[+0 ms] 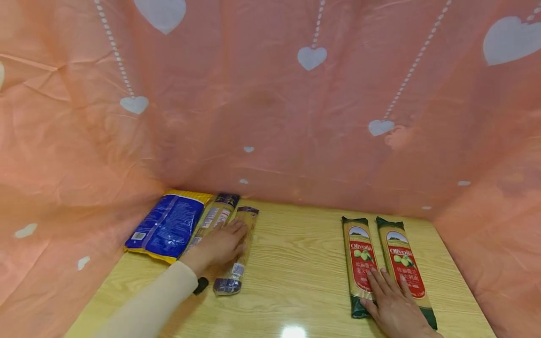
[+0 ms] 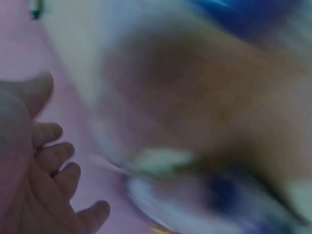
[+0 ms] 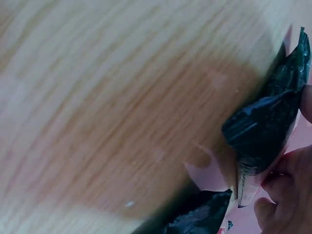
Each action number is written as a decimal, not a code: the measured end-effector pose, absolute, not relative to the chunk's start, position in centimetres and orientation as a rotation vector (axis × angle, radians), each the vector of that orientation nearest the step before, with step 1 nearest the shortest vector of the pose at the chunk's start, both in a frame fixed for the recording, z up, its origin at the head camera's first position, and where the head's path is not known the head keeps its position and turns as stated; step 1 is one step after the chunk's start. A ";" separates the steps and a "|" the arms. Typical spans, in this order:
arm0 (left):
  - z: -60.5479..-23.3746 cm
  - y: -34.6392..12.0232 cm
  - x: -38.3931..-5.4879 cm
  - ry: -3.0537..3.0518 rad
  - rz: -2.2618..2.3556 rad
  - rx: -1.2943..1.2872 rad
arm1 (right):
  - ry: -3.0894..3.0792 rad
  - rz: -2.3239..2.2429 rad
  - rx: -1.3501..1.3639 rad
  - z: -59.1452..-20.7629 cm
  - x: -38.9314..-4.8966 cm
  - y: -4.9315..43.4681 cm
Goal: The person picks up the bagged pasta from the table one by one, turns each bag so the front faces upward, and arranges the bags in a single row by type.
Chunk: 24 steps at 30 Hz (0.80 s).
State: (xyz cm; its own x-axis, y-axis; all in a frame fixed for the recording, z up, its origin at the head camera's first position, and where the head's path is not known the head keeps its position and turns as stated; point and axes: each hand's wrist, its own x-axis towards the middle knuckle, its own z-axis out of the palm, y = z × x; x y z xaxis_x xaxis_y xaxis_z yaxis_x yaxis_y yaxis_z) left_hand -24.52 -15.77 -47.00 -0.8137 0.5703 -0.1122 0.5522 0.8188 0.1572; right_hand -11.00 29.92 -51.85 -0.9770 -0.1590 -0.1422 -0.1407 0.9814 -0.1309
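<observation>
My left hand [image 1: 224, 241] lies with extended fingers over a purple-ended pack of spaghetti [image 1: 230, 277]. Beside it a second purple-ended pasta pack [image 1: 217, 213] is partly hidden by that hand and wrist. The left wrist view is blurred, with the hand's fingers [image 2: 66, 170] loosely bent at its left side. My right hand [image 1: 393, 303] rests, fingers spread, across the lower parts of two Olivoila spaghetti packs, the left one [image 1: 359, 244] and the right one [image 1: 399, 239]. Their dark green ends [image 3: 263, 126] appear beside the right hand's fingers in the right wrist view.
A large blue and yellow packet [image 1: 169, 225] lies at the table's left back corner. Wood-grain table top [image 1: 296, 253] stretches between the two groups of packs. A pink cloth [image 1: 270, 117] with white hearts hangs behind and along both sides.
</observation>
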 end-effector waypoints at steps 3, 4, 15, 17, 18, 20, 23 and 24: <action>-47.4 -18.9 -23.7 2.776 0.123 0.931 | 2.973 -0.180 -0.228 -51.8 -11.2 29.9; -47.5 -19.6 -23.5 2.761 0.108 0.966 | 2.974 -0.180 -0.228 -51.8 -11.3 29.9; -48.9 -17.3 -24.4 2.833 -0.169 0.978 | 2.958 -0.170 -0.231 -52.2 -11.4 30.1; -49.4 -15.9 -24.5 2.837 -0.162 0.931 | 2.950 -0.146 -0.222 -52.2 -11.5 30.1; -49.6 -15.2 -24.5 2.838 -0.148 0.906 | 2.951 -0.136 -0.219 -52.1 -11.5 30.1; -49.8 -13.6 -24.4 2.829 -0.112 0.854 | 2.950 -0.121 -0.217 -52.1 -11.6 30.2; -50.1 -11.2 -24.2 2.814 -0.068 0.806 | 2.956 -0.098 -0.223 -51.9 -11.7 30.1; -50.1 -10.5 -24.0 2.808 -0.059 0.798 | 2.956 -0.093 -0.223 -51.9 -11.7 30.1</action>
